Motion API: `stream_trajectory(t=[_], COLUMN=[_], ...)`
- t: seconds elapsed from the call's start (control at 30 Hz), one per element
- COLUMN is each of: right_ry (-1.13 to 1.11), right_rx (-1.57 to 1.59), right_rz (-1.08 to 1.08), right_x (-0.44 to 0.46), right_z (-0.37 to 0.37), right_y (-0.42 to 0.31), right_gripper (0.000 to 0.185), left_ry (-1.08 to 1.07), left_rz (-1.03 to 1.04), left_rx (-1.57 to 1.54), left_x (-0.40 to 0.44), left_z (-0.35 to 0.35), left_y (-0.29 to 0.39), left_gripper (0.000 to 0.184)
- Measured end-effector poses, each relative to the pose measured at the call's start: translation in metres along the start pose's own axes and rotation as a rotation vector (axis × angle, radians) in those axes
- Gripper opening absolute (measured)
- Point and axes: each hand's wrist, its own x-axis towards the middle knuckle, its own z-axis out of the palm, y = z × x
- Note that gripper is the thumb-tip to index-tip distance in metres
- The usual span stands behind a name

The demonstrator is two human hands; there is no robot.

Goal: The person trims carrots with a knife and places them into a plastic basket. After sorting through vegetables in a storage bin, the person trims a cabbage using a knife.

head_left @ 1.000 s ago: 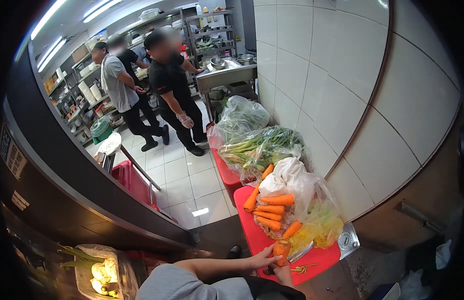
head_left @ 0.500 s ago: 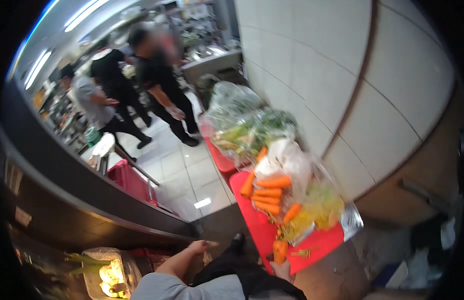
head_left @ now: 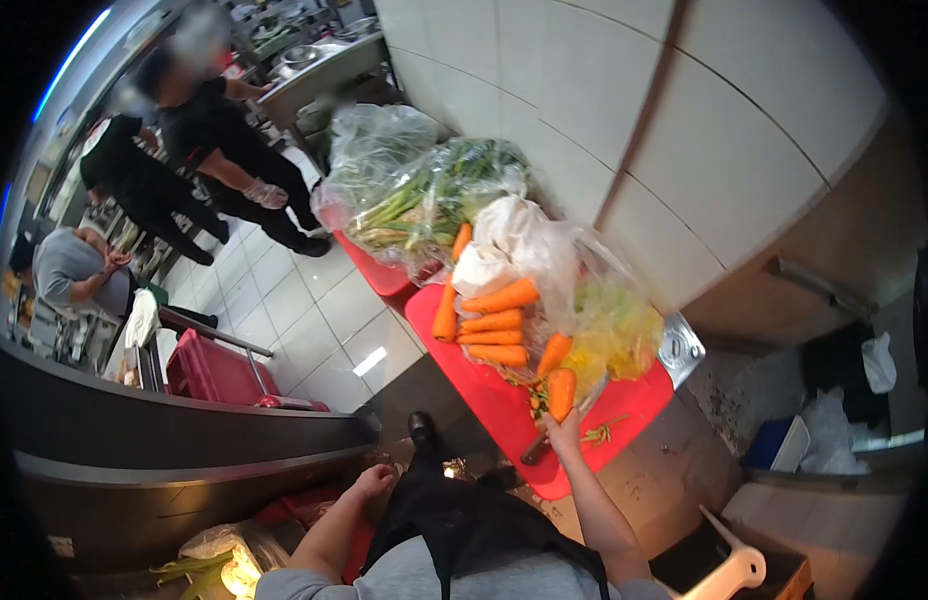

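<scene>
My right hand grips a thick carrot by its lower end, above the near part of a red board. Beside that hand lies a knife with a dark handle; part of its blade is hidden behind the hand and carrot. Trimmed green stalks rest just right of the hand. Several more carrots lie in a row farther up the board. My left hand hangs low, left of my dark apron, with its fingers curled in and nothing visible in them.
Clear bags of leafy greens and a bag of yellow-green vegetables crowd the board and wall side. A metal container adjoins the board. Co-workers, one with a gloved hand, stand beyond a pink-red bin.
My view has swung right and tilted, so the co-workers appear farther left. My right hand has raised the carrot up the board, while my left hand has drawn in beside my apron.
</scene>
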Motion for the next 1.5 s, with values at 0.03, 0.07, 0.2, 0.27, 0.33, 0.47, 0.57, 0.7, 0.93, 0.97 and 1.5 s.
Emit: stream_trajectory(t=[0.03,0.07,0.2,0.27,0.33,0.47,0.57,0.7,0.93,0.97,1.5], right_ry=[0.065,0.136,0.074,0.049,0.099,0.213,0.310,-0.076,-0.210,-0.262,-0.893], right_rx=[-0.084,-0.168,-0.009,-0.026,-0.172,-0.382,-0.597,-0.485,-0.425,-0.708,-0.795], right_rz=[-0.125,-0.244,-0.011,0.094,0.048,-0.004,-0.300,-0.218,0.218,0.074,-0.950], right_x=[0.022,0.041,0.102,0.100,0.097,0.055,0.024,0.014,0.032,0.054,0.207], right_z=[0.013,0.021,0.036,0.032,0.036,0.058,0.089,0.115,0.064,0.036,0.514], right_y=[0.016,0.030,0.039,0.017,0.011,0.027,0.027,-0.052,-0.119,-0.081,-0.478], right_gripper=[0.041,0.041,0.054,0.058,0.057,0.038,0.019,0.020,0.015,0.014,0.033], left_ry=[0.001,-0.006,0.055,0.062,0.066,0.078,0.175,0.121,0.088,0.129,0.598], left_rz=[0.016,0.034,0.064,-0.058,-0.163,-0.204,-0.219,-0.034,0.119,0.139,-0.216], left_rx=[-0.079,-0.154,-0.111,-0.136,-0.106,-0.099,-0.213,0.010,-0.037,-0.108,-0.638], left_x=[0.007,0.013,0.014,0.009,0.000,0.020,0.037,0.066,0.150,0.155,0.173], left_z=[-0.007,-0.011,-0.052,-0.076,-0.100,-0.132,-0.157,-0.175,-0.221,-0.237,-0.368], left_y=[0.000,-0.001,-0.033,-0.058,-0.080,-0.157,-0.169,-0.149,-0.044,-0.027,-0.130], left_gripper=[0.035,0.034,0.032,0.035,0.037,0.038,0.034,0.031,0.032,0.033,0.033])
